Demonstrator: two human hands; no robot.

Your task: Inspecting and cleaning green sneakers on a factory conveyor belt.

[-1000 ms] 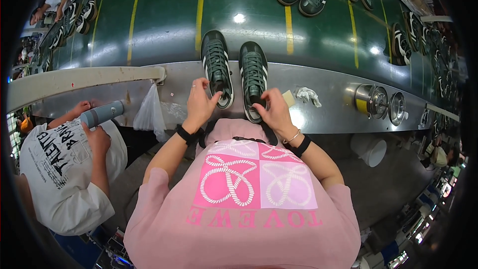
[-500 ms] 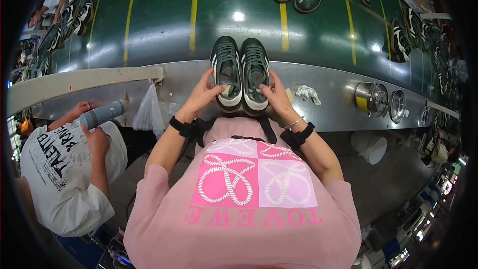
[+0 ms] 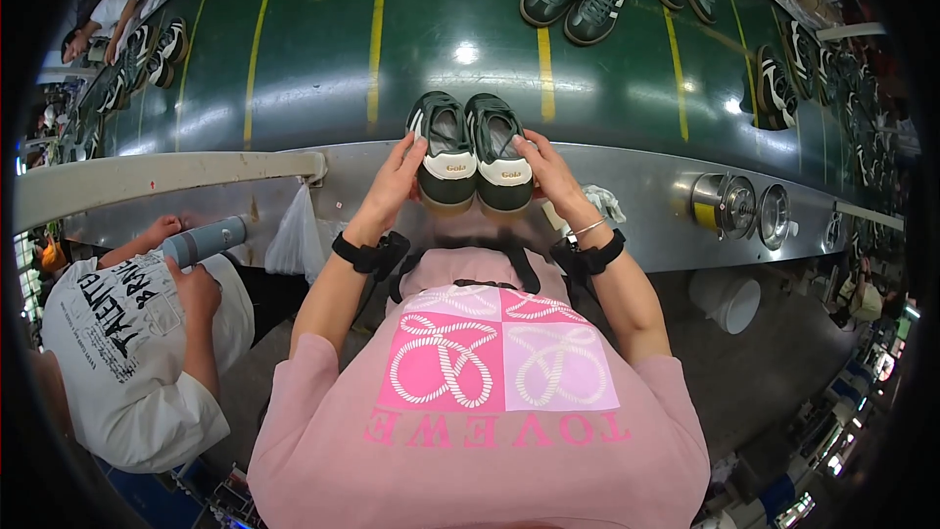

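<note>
- Since a second ago, the pair of dark green low sneakers with white heel tabs [image 3: 470,152] is sitting closer to the person, heels now facing them, where earlier the two shoes were lying apart on the grey metal ledge [image 3: 646,201].
- The left hand [image 3: 394,181] is cupping the left shoe's outer side, fingers loosely curled against it.
- The right hand [image 3: 550,171] is pressing the right shoe's outer side likewise, squeezing the pair together.
- The shoes appear raised just above the ledge, beside the green conveyor belt [image 3: 323,59], though contact is hard to judge.
</note>
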